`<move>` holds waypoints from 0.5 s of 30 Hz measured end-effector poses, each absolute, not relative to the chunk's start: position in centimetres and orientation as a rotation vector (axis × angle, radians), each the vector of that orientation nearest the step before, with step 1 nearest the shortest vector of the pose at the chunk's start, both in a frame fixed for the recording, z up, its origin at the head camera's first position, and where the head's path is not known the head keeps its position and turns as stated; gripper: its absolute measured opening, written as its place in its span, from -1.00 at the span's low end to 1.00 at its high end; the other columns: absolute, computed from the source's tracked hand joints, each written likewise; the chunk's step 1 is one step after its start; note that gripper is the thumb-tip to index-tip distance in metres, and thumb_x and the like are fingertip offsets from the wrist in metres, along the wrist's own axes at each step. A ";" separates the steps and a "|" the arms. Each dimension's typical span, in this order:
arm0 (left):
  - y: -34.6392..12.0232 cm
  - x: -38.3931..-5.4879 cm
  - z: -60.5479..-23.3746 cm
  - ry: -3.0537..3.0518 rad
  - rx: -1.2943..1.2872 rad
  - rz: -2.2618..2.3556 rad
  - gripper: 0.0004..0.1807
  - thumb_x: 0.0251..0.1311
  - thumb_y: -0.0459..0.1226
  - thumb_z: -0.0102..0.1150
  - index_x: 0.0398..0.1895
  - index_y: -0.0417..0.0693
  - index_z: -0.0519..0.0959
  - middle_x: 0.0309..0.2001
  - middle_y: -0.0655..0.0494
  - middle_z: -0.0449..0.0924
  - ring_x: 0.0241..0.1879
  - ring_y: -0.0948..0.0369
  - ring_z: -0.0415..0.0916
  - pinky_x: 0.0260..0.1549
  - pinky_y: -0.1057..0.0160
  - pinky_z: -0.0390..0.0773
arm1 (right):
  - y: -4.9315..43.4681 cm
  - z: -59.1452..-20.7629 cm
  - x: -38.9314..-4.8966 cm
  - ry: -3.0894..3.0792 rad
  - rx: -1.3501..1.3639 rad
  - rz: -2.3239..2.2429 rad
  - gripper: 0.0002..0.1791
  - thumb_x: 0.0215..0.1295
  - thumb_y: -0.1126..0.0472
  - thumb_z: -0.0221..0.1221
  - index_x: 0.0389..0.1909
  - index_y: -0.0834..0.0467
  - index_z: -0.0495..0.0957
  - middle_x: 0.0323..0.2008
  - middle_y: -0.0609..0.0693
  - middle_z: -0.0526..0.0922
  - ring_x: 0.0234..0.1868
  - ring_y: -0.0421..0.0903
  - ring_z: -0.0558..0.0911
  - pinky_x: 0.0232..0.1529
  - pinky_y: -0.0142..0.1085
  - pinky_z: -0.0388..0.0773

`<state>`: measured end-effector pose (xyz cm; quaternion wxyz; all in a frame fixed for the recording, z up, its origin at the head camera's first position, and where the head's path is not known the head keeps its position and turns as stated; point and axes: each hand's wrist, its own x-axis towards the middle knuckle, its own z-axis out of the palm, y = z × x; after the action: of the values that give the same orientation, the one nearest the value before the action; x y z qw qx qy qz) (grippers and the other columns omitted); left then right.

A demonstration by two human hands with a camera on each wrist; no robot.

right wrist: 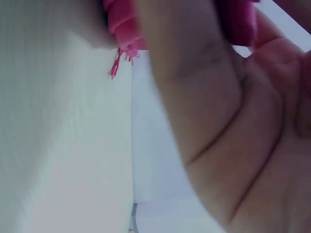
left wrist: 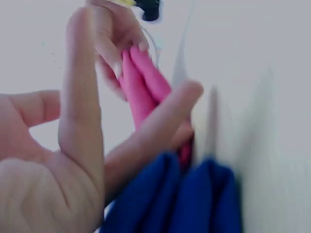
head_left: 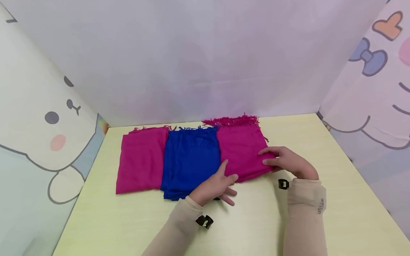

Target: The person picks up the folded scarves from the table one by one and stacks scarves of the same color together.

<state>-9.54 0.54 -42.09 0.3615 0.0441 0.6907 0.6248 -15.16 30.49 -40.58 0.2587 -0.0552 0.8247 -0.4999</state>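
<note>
At right, pink cloth (head_left: 240, 151): right hand (head_left: 290, 162) pinches its near right corner, underside hidden.
Near centre, left hand (head_left: 213, 186): spread, hiding part of blue cloth (head_left: 192, 154).

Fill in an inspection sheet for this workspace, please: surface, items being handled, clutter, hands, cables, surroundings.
Surface: pale yellow table.
Job's things: left pink cloth, blue cloth and right pink cloth, folded, in a row, fringes along the far edges.
Clutter: nothing seen.
Left hand: fingers spread by the near edges of the blue and right pink cloths; contact unclear.
Right hand: pinches the right pink cloth's right side.
Cables: nothing clearly seen.
Surroundings: pale backdrop behind; cartoon-printed panels at both sides.
</note>
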 end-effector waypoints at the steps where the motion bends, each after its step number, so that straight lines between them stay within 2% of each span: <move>1: 0.6 -9.5 -42.1 1.755 0.099 1.639 -0.08 0.47 0.06 -0.01 0.61 0.24 -0.40 0.29 -0.24 0.44 -0.24 -0.12 0.73 0.28 -0.10 0.37 | 30.5 -40.5 -15.2 2.233 -0.158 -1.379 -0.51 0.33 0.08 0.30 0.23 0.13 0.51 -0.04 0.21 0.58 -0.21 0.10 0.68 -0.10 -0.13 0.67; 4: 0.8 -9.5 -42.2 1.711 0.073 1.702 -0.05 0.46 0.06 -0.01 0.61 0.17 -0.42 0.27 -0.30 0.44 -0.15 -0.13 0.71 0.19 -0.07 0.48 | 30.5 -40.3 -15.3 2.221 -0.140 -1.484 -0.50 0.35 0.07 0.28 0.25 0.15 0.50 0.06 0.21 0.55 -0.17 0.07 0.71 -0.06 -0.12 0.67; 6: 0.9 -9.6 -42.4 1.682 0.063 1.741 -0.05 0.47 0.06 -0.01 0.61 0.11 -0.41 0.18 -0.31 0.51 -0.12 -0.16 0.70 0.00 -0.01 0.62 | 30.3 -40.3 -15.4 2.185 -0.105 -1.593 -0.47 0.36 0.11 0.27 0.28 0.23 0.46 0.05 0.21 0.55 -0.16 0.04 0.72 -0.03 -0.12 0.67; 8: 0.9 -9.7 -42.6 1.634 0.053 1.769 -0.04 0.47 0.08 -0.03 0.60 0.06 -0.42 0.08 -0.31 0.57 -0.10 -0.17 0.69 -0.15 0.02 0.69 | 30.1 -40.1 -15.6 2.123 -0.060 -1.736 -0.44 0.38 0.15 0.26 0.30 0.33 0.40 0.01 0.19 0.57 -0.18 0.00 0.74 -0.01 -0.11 0.65; 10: 0.9 -9.8 -42.8 1.586 0.042 1.787 -0.02 0.46 0.11 -0.04 0.60 0.07 -0.44 0.04 -0.31 0.60 -0.10 -0.18 0.68 -0.21 0.03 0.70 | 29.7 -40.0 -15.8 2.024 -0.027 -1.897 -0.42 0.39 0.22 0.24 0.32 0.40 0.35 -0.02 0.15 0.59 -0.18 -0.02 0.75 0.00 -0.11 0.63; 13: 1.0 -9.9 -43.2 1.514 0.027 1.833 0.00 0.43 0.16 -0.05 0.59 0.15 -0.48 0.14 -0.34 0.54 -0.05 -0.19 0.67 -0.22 0.02 0.70 | 29.2 -39.8 -16.1 1.877 -0.013 -2.104 -0.48 0.39 0.30 0.20 0.30 0.41 0.37 -0.06 0.08 0.62 -0.18 -0.07 0.75 -0.02 -0.13 0.63; 15: 1.3 -10.0 -43.4 1.404 -0.019 1.938 -0.04 0.44 0.13 -0.03 0.59 0.25 -0.45 0.32 -0.31 0.36 0.05 -0.23 0.61 -0.16 -0.02 0.68 | 29.0 -39.7 -16.1 1.775 -0.015 -2.212 -0.54 0.40 0.35 0.17 0.27 0.38 0.42 -0.08 0.07 0.63 -0.18 -0.08 0.75 -0.03 -0.13 0.63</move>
<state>-10.01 1.29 -43.42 0.3656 -0.0074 0.5461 0.7537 -16.15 29.02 -39.72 0.1518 -0.0053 0.6186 -0.7709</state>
